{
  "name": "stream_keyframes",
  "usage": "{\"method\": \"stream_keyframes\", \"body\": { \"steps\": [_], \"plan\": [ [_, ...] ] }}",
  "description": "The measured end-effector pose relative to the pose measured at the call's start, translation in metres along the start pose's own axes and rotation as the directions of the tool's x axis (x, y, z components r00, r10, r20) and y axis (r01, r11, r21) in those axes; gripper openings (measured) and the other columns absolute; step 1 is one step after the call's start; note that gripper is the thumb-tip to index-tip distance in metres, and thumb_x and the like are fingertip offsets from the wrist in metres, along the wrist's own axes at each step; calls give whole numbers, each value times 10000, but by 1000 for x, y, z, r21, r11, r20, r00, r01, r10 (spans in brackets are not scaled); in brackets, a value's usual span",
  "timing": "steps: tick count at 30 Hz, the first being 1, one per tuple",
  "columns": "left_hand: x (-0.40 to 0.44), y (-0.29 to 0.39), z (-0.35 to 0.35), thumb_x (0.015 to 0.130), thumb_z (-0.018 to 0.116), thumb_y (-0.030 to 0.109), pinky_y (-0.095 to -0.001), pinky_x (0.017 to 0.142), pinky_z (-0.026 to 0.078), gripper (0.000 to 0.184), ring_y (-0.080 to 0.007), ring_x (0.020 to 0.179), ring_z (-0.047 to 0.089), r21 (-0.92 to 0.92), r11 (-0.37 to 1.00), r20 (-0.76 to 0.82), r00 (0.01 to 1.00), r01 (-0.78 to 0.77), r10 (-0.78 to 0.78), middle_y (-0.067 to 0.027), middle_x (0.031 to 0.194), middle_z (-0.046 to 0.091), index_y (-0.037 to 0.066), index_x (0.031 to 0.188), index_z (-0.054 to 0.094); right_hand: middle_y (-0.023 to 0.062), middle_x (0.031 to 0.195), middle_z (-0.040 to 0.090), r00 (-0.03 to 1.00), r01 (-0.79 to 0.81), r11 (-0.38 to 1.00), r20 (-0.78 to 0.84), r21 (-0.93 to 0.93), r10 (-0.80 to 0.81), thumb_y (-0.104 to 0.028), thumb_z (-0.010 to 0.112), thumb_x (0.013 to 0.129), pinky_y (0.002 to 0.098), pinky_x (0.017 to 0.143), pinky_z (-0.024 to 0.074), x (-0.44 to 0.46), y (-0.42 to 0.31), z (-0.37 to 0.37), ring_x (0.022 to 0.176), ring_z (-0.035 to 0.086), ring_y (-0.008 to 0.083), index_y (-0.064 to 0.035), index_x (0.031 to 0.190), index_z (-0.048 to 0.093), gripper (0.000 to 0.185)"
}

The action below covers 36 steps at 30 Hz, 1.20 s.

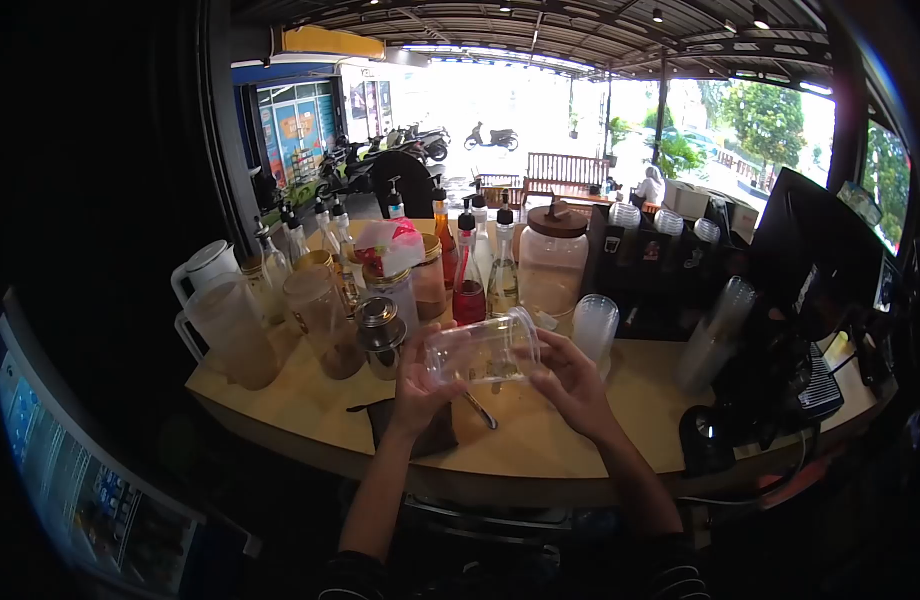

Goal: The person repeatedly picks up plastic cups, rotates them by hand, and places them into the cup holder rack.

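A clear plastic cup [480, 350] lies sideways in the air above the wooden counter [640, 400], held between both hands. My left hand [421, 382] wraps round its base end. At the rim end, my right hand [572, 382] grips it with fingers and thumb. Below the hands are a dark cloth [420, 430] and a thin spoon-like tool [481, 411]. Just behind my left hand stands a metal container [381, 335]. A stack of clear cups [595, 325] is upright behind my right hand.
Pitchers [232, 335], pump bottles [469, 275] and a large brown-lidded jar [553, 260] line the counter's back. Another cup stack [718, 335] leans near a black machine [745, 390] at right. A dark monitor [805, 245] stands behind. A person [651, 186] sits outside.
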<state>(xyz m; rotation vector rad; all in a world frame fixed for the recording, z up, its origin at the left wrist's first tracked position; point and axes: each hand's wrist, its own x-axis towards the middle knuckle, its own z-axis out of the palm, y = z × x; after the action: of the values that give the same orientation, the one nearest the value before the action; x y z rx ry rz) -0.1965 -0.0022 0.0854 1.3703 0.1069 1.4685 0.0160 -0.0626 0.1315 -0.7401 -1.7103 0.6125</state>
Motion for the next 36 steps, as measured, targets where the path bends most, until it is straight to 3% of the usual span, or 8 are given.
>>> {"method": "stream_keyframes", "body": {
  "steps": [1, 5, 12, 20, 23, 26, 31, 36],
  "plan": [
    [-5, -2, -4, 677, 740, 0, -393, 1024, 375, 741, -262, 1227, 417, 5, 1000, -9, 1000, 2, -2, -136, 1334, 376, 100, 1300, 352, 154, 1141, 579, 982, -188, 915, 99, 357, 163, -107, 539, 895, 337, 919, 438, -1, 6, 3, 1043, 574, 216, 10, 1278, 407, 421],
    [-16, -4, -12, 681, 742, 13, -412, 1004, 400, 717, -269, 1231, 413, 86, 996, 55, 998, 6, -10, -140, 1345, 369, 95, 1283, 361, 149, 1027, 637, 962, -268, 803, 97, 532, 257, -110, 481, 936, 309, 875, 464, 0, 23, 12, 943, 618, 196, 52, 1176, 511, 291],
    [-24, -14, -25, 692, 751, 52, -374, 1014, 382, 690, -240, 1235, 407, -146, 973, -199, 958, 177, -204, -137, 1315, 405, 69, 1267, 371, 148, 990, 646, 996, -86, 996, 39, 34, 85, -67, 483, 924, 315, 899, 458, -14, 20, 22, 962, 612, 211, 70, 1139, 548, 263],
    [-25, -13, -8, 665, 742, -28, -368, 1020, 358, 650, -232, 1255, 375, 169, 977, 164, 974, 130, -158, -136, 1341, 376, 95, 1216, 419, 140, 941, 653, 834, -479, 702, 24, 527, 551, -139, 491, 934, 327, 799, 518, -6, 32, -10, 947, 620, 183, 38, 1080, 558, 239],
    [-19, -15, -4, 688, 712, -39, -374, 1044, 330, 642, -237, 1269, 352, 277, 959, 219, 968, 55, -119, -133, 1360, 349, 100, 1230, 397, 167, 1014, 634, 909, -363, 667, 88, 651, 408, -161, 492, 933, 324, 810, 514, -8, 34, -8, 900, 637, 210, 52, 1144, 517, 300],
    [-17, -20, 2, 713, 702, -22, -372, 993, 399, 655, -236, 1272, 344, 324, 945, 81, 993, 50, -81, -126, 1349, 349, 94, 1259, 360, 161, 1030, 630, 964, -266, 869, 92, 417, 250, -160, 494, 937, 333, 803, 514, -11, 23, -1, 963, 616, 191, 50, 1226, 465, 359],
    [-11, -21, 6, 762, 683, 7, -304, 947, 436, 593, -216, 1202, 425, 52, 902, -125, 899, 429, -420, -94, 1356, 325, 85, 1249, 354, 171, 1035, 626, 964, -250, 918, -4, 308, 265, -165, 488, 939, 321, 802, 526, -15, 31, 0, 960, 619, 198, 63, 1219, 472, 361],
    [-13, -29, -5, 740, 708, 14, -346, 986, 398, 616, -222, 1228, 387, 260, 953, 162, 965, 159, -205, -101, 1337, 338, 91, 1238, 353, 165, 1015, 631, 880, -418, 791, -20, 446, 475, -198, 487, 939, 315, 743, 556, -13, 32, -12, 877, 649, 217, 62, 1149, 526, 336]
  ]
}}
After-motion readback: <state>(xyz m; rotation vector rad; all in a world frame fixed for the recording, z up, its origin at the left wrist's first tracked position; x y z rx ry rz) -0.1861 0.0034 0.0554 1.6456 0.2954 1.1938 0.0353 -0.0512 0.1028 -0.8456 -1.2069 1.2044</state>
